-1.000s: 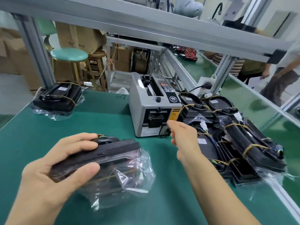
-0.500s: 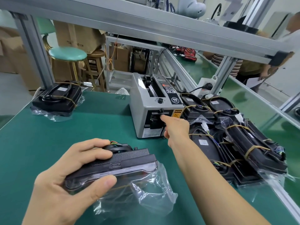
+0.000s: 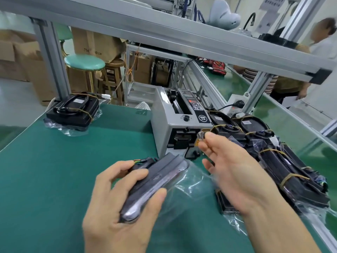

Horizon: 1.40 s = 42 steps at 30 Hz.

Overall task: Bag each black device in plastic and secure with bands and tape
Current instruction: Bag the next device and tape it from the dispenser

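Gripping a bagged black device [image 3: 153, 181] just above the green surface [image 3: 54, 179], the left hand [image 3: 116, 212] is angling its loose bag end toward the right hand [image 3: 237, 172], whose fingers [image 3: 204, 143] are pinching a clear tape strip [image 3: 200, 136], apparently for sealing, beside the tape dispenser [image 3: 180, 123]; banded units [image 3: 273, 156] are piling up rightward

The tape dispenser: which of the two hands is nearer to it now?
Right. The right hand is just in front of the tape dispenser, fingertips near its outlet, apparently pinching clear tape. The left hand is lower, nearer the camera, gripping the bagged black device.
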{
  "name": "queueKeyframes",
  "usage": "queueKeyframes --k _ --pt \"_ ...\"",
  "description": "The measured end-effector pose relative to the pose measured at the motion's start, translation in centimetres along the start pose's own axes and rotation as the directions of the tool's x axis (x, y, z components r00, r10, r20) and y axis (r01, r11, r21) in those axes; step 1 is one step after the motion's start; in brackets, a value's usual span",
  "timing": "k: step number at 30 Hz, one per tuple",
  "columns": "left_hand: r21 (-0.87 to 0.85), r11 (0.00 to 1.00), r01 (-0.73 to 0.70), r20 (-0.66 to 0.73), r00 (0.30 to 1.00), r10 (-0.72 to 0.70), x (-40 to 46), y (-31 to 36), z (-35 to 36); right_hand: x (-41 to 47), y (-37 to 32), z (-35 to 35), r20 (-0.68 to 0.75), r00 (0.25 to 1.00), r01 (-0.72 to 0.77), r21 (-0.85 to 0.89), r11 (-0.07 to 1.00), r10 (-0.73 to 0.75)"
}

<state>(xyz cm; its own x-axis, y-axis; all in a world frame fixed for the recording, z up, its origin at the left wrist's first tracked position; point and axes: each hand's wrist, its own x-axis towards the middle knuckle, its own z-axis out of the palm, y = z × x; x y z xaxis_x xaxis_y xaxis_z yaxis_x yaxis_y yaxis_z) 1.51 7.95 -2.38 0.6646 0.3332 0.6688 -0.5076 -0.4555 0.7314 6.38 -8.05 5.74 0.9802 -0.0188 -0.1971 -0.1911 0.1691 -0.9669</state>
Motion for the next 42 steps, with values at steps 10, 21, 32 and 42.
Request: queueKeyframes --k 10,21,32,42 --pt "0.105 0.991 -0.078 -0.012 0.997 0.08 -0.6 0.7 1.0 -2.6 1.9 1.4 0.128 0.991 0.052 -0.176 0.983 -0.029" --pt "0.11 0.987 -0.118 -0.018 0.993 0.12 -0.9 0.9 1.7 -3.2 2.4 1.7 0.156 0.988 0.043 -0.174 0.984 -0.016" --pt "0.046 0.989 -0.141 -0.009 0.99 0.142 -0.9 1.2 1.8 -3.0 2.4 1.9 0.128 0.992 0.043 -0.181 0.983 -0.019" --pt "0.033 0.99 -0.137 0.019 0.99 0.136 -1.0 1.4 1.8 -3.1 2.5 1.8 0.104 0.991 0.112 -0.284 0.952 -0.086"
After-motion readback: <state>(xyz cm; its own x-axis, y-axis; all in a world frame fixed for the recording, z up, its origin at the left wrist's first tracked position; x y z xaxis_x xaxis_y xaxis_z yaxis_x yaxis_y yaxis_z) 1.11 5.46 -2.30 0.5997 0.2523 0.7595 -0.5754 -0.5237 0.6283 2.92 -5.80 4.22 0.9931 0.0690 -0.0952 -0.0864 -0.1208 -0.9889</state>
